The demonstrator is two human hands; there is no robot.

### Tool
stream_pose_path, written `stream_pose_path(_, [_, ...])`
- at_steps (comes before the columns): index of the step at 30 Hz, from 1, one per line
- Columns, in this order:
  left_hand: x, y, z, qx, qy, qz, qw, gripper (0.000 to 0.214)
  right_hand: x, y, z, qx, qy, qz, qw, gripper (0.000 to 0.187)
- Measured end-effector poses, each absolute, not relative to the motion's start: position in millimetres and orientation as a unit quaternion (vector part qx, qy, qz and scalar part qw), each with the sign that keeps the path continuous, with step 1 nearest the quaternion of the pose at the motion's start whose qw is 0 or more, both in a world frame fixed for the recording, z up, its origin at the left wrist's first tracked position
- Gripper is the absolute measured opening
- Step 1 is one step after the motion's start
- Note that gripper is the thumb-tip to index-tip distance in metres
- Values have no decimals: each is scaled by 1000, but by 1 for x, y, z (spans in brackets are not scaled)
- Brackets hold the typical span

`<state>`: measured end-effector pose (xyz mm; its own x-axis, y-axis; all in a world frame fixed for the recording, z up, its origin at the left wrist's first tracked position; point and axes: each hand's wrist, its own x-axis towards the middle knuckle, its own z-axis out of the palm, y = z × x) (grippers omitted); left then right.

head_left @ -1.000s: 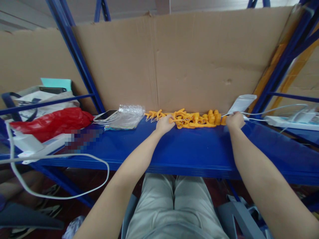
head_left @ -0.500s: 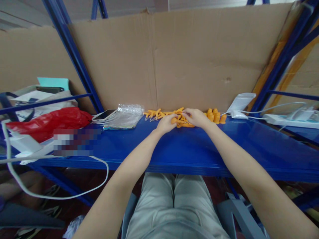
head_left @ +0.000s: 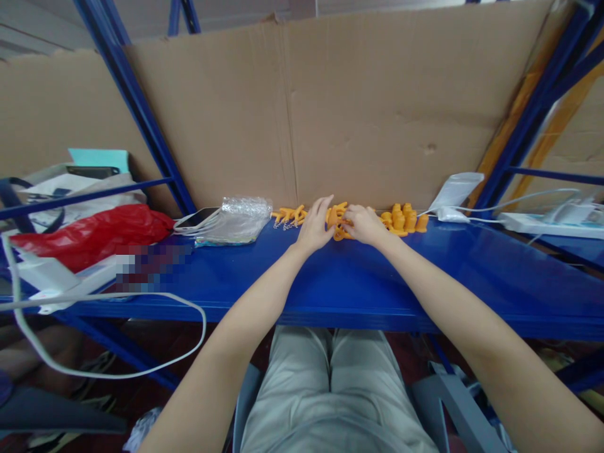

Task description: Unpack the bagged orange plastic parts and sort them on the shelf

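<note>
My left hand [head_left: 315, 228] is open, its fingers stretched up and forward over the pile, with the thumb close to an orange plastic piece [head_left: 335, 217]. My right hand [head_left: 362, 224] has its fingers bent and closed at that same piece; the exact grip is small and partly hidden. Left of my hands lie branch-shaped orange pieces with small metal chains [head_left: 289, 216]. To the right, a group of stubby orange pieces [head_left: 403, 218] stands upright on the blue shelf [head_left: 349, 283]. My hands cover part of the orange pile.
A clear plastic bag packet [head_left: 240, 221] and a phone [head_left: 201, 218] lie left of the orange pieces. Farther left are a red bag [head_left: 104, 233] and a looping white cable [head_left: 204, 321]. A white power strip [head_left: 547, 228] is at right. Cardboard [head_left: 368, 107] stands behind.
My left hand has let go of the orange pieces and spread its fingers upward. My right hand has shifted slightly; several orange pieces now show just right of it, beside the upright group.
</note>
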<state>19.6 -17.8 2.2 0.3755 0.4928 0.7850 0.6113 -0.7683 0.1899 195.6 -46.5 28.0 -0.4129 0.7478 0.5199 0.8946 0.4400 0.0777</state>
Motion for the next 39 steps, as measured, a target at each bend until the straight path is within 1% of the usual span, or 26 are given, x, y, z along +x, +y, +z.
stream_pose_path(2, [21, -23, 6, -829, -319, -451, 88, 57, 199, -43, 29, -527, -793, -164, 257, 21])
stream_pose_path(4, [23, -28, 10, -838, -310, -439, 90, 39, 202, -37, 29, -553, -759, -124, 320, 19])
stream_pose_path(6, [26, -34, 12, -860, -305, -404, 64, 20, 204, -31, 28, -570, -726, -70, 379, 16])
stream_pose_path(7, [28, -36, 12, -873, -306, -378, 42, 15, 205, -28, 28, -574, -710, -44, 404, 15])
stream_pose_path(10, [33, -41, 10, -896, -318, -310, -18, 14, 206, -23, 26, -577, -678, 27, 454, 17])
stream_pose_path(14, [36, -43, 8, -898, -335, -284, -41, 19, 203, -24, 26, -586, -649, 116, 471, 25])
stream_pose_path(17, [36, -43, 8, -897, -343, -276, -40, 20, 200, -28, 28, -587, -632, 145, 484, 27])
stream_pose_path(39, [44, -51, 8, -880, -397, -258, -25, 14, 205, -27, 23, -608, -628, 103, 474, 34])
